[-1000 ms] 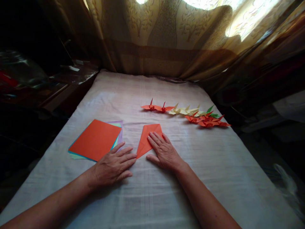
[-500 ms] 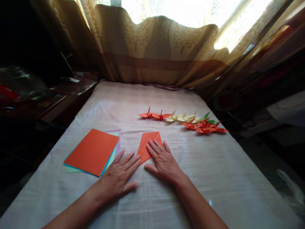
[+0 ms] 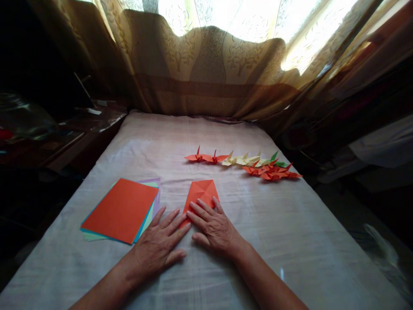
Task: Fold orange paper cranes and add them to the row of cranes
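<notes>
The right hand (image 3: 214,228) lies flat, fingers (image 3: 201,206) spread slightly and pressing the near half of a folded orange kite-shaped paper (image 3: 200,193). The left hand (image 3: 159,243) rests palm down beside it, fingers (image 3: 176,221) loosely apart, tips touching the paper's near left edge. The paper lies mid-surface on the pale cloth-covered surface (image 3: 290,232), its long axis running from the hands away toward the curtain, between a stack of coloured square sheets (image 3: 121,210) and a row of folded paper cranes (image 3: 245,162).

Both forearms are bare to the frame edge, no sleeves showing. The left hand (image 3: 158,247) and right hand (image 3: 214,228) wear nothing.
</notes>
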Available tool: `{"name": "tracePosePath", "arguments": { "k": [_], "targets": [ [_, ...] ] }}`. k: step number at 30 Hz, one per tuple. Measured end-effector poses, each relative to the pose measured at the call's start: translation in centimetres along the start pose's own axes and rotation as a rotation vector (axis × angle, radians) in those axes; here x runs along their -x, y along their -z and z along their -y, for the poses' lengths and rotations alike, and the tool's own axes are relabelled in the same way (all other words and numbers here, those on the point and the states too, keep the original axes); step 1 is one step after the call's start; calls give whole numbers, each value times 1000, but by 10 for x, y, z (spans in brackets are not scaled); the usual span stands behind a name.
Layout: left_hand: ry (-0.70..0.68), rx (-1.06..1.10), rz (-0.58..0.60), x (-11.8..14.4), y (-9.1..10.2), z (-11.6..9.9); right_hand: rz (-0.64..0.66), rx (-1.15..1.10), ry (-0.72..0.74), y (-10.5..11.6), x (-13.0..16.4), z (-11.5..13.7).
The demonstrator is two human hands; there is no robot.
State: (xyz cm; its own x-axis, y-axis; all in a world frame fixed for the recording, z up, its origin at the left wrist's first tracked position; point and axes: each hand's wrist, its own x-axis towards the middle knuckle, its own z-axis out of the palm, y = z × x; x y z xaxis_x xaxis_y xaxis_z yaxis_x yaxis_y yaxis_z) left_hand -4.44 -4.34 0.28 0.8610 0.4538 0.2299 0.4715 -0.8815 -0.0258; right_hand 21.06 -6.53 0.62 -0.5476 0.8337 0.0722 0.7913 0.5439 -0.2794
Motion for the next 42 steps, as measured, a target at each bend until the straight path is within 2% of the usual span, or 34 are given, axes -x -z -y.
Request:
{"name": "tracePosePath", "arguments": {
  "k": [7,10,15,20,32,38,42],
  "targets": [
    [-23,24,-52,2,5,0,27,-22,-84,2,-1,7],
    [13,91,-42,7,10,2,28,-25,-117,2,-2,9],
    [108,208,-103,8,14,4,-35,-24,-166,1,-5,15],
    [125,265,-155,4,14,3,-99,-19,-225,-1,-12,21],
    [115,257,-110,2,16,3,-139,-3,-280,-9,-16,22],
    [74,151,-168,1,17,2,-158,16,-272,-10,-16,23],
    [61,112,-164,1,17,2,-153,36,-270,-11,-17,23]
  ]
}}
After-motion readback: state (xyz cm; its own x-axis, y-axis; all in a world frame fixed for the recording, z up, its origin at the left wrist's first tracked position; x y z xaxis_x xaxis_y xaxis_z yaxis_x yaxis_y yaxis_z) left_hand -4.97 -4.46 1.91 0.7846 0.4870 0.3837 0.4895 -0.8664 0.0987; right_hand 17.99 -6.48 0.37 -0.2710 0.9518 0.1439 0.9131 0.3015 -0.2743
